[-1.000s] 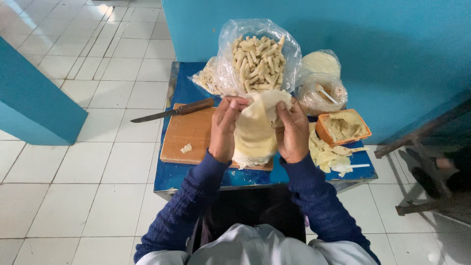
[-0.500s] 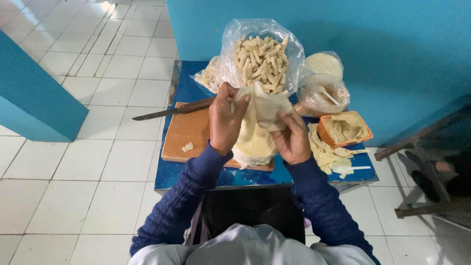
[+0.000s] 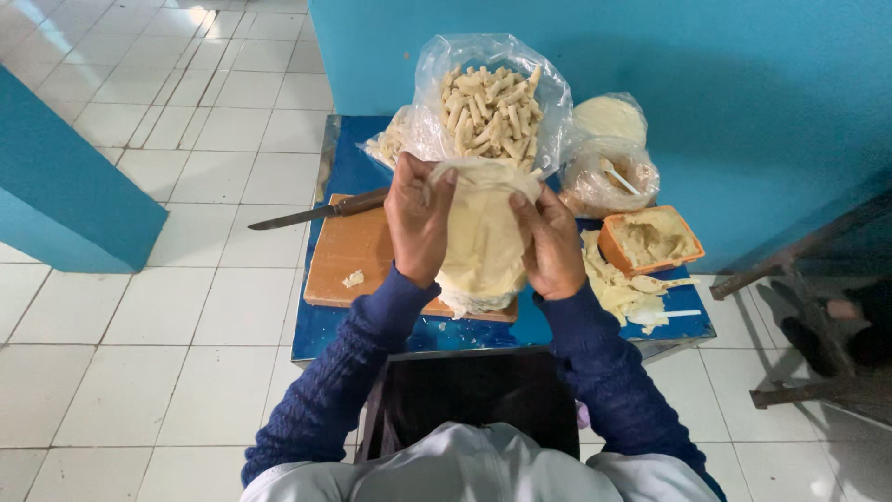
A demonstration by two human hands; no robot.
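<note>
While your left hand and right hand both pinch the pale dough sheet above the wooden board at the table's middle, keep your grip light. Support its hanging lower edge evenly, lest it tear.

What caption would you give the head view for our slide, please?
Left hand and right hand hold a pale dough sheet above a wooden cutting board.

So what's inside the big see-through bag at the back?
The clear plastic bag is heaped with pale, short rolled sticks, finger-shaped. You see only the top ones; deeper ones are covered by the pile, and the thin dough sheet in both hands hides the bag's bottom.
</note>
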